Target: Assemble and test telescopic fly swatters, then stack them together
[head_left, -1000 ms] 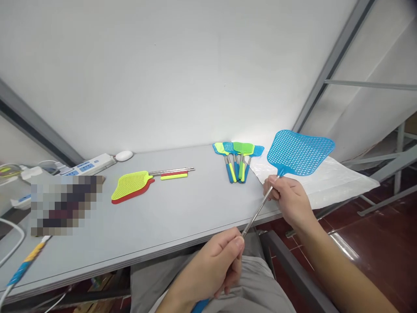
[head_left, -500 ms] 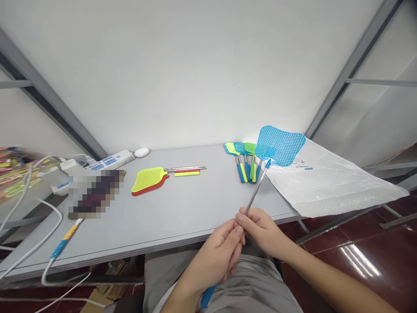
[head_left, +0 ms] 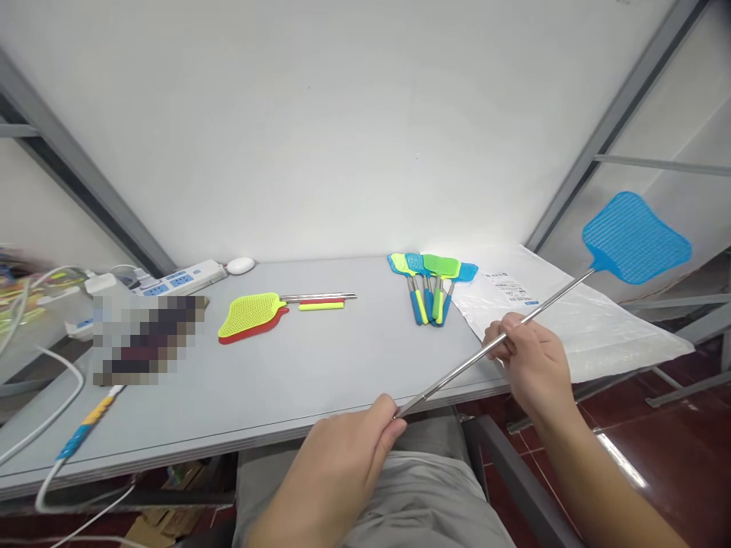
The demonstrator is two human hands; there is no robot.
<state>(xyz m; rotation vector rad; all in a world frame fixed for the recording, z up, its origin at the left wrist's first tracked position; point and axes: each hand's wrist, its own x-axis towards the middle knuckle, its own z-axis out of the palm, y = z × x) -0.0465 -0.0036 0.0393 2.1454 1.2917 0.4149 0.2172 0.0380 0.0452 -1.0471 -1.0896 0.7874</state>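
A blue fly swatter [head_left: 636, 240] with a long metal telescopic rod slants up to the right across my lap and the table edge. My left hand [head_left: 348, 464] is closed round its lower end, and the grip is hidden in the fist. Farther up, my right hand [head_left: 534, 361] pinches the metal rod. Several finished-looking swatters [head_left: 428, 289] in blue, yellow-green and green lie fanned at the back of the table. Left of them lie a yellow swatter head [head_left: 248, 314] on a red one [head_left: 251, 335], with bare metal rods, and a yellow grip tube [head_left: 321, 307] beside a red one.
A white plastic mailing bag [head_left: 599, 335] hangs over the table's right end. On the left are a power strip [head_left: 183, 280], a white mouse [head_left: 241, 266], a pixelated object [head_left: 151, 339] and a white cable [head_left: 62, 373]. A chair armrest [head_left: 514, 472] is beside my right leg.
My hands have moved apart: the right one slid up and right along the rod. The swatter's rod is drawn out longer, and its head has swung right.
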